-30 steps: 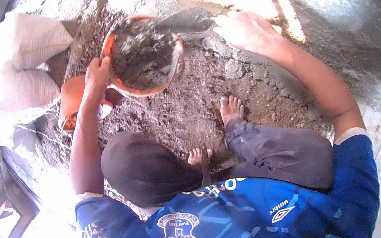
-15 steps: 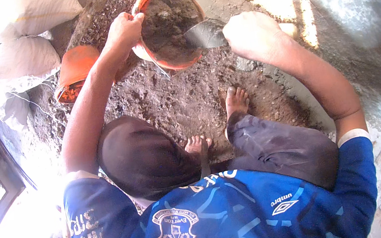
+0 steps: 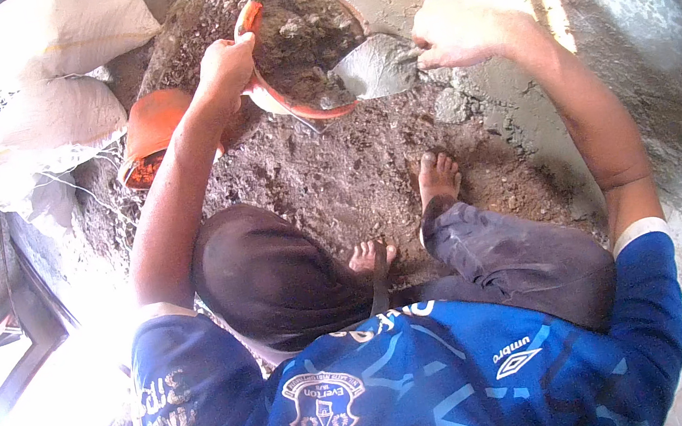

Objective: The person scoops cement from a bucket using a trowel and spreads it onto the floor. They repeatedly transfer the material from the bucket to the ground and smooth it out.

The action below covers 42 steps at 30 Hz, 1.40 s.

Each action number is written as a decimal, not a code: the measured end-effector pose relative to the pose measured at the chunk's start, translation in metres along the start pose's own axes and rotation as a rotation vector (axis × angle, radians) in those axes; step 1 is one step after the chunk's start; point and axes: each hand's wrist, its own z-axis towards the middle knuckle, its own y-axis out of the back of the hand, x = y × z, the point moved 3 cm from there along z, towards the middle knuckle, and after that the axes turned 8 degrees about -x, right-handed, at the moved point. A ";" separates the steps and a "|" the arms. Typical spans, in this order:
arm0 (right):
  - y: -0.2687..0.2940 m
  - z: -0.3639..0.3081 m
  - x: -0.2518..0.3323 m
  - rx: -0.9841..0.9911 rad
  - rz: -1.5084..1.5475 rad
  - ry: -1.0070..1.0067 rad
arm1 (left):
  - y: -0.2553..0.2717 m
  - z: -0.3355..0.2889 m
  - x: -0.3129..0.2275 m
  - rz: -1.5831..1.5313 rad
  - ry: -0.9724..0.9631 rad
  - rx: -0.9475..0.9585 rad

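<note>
An orange bucket [image 3: 249,19] stands tilted on the dirt at the far middle, with dark grey mortar [image 3: 303,31] inside. My left hand [image 3: 227,69] is closed on its left rim. My right hand [image 3: 459,29] is closed round a trowel, whose handle is mostly hidden by the fingers. The trowel blade [image 3: 379,67] looks wet and grey and lies over the bucket's right rim, its tip above the mortar.
A second orange bucket [image 3: 158,126] lies on its side left of my left forearm. White woven sacks [image 3: 58,115] are piled at the far left. Wet grey mortar [image 3: 510,97] spreads over the ground on the right. My bare feet [image 3: 440,177] are on the rough dirt.
The trowel blade has turned so its pale grey face shows more, and my right hand has moved slightly right and away. My left hand keeps its hold on the bucket rim.
</note>
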 end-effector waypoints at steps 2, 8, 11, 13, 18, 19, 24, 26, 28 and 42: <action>0.001 0.003 0.002 -0.026 0.020 0.018 | 0.005 -0.006 0.000 -0.011 0.042 0.008; -0.017 0.028 0.005 0.084 0.391 -0.070 | 0.008 -0.004 0.003 0.055 0.006 -0.023; -0.045 0.018 -0.009 0.197 0.907 -0.260 | 0.008 -0.006 0.002 0.007 0.035 -0.022; -0.058 0.008 -0.016 0.212 1.136 -0.340 | 0.012 -0.004 0.000 0.055 0.040 -0.011; -0.041 -0.036 -0.026 -0.175 1.049 -0.414 | 0.027 0.035 0.052 -0.114 -0.005 0.031; -0.038 -0.045 -0.031 -0.261 0.936 -0.408 | 0.036 0.025 0.053 -0.179 0.023 0.088; -0.044 -0.101 -0.082 -0.639 0.533 -0.581 | 0.054 0.040 0.108 -0.223 0.104 0.035; -0.041 -0.110 -0.086 -0.820 0.359 -0.550 | 0.059 0.048 0.129 -0.465 0.170 0.066; -0.061 -0.104 -0.095 -0.901 0.235 -0.565 | 0.053 0.049 0.123 -0.446 0.185 0.092; -0.130 -0.040 -0.104 -0.454 0.592 -0.825 | 0.052 0.035 0.098 -0.332 0.212 0.061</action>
